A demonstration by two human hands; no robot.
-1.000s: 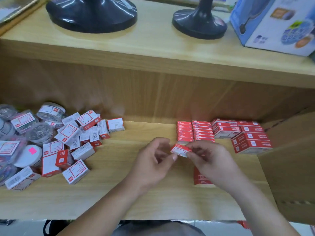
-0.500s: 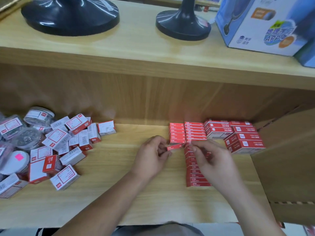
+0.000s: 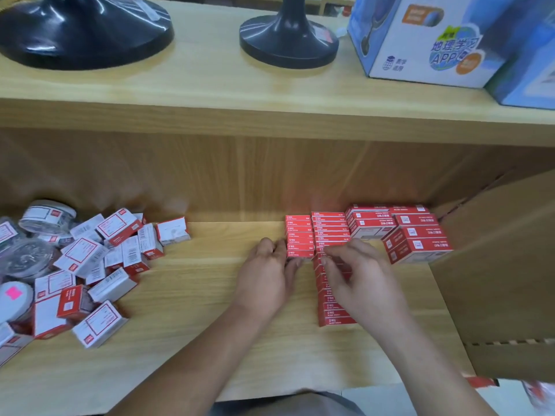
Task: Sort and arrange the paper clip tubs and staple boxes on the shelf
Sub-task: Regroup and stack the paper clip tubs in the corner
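Left hand pinches the front staple box of the short row; I can't tell whether my right hand grips anything. A careless nudge could skew the neighbouring long row.

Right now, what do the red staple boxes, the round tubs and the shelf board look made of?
The red staple boxes: printed cardboard, matte, with crisp folded edges. The round tubs: probably clear glossy plastic; contents show through beside paper labels. The shelf board: smooth light wood-grain, laminate or wood, cannot tell.

Pale upper shelf overhangs a darker wooden back panel.
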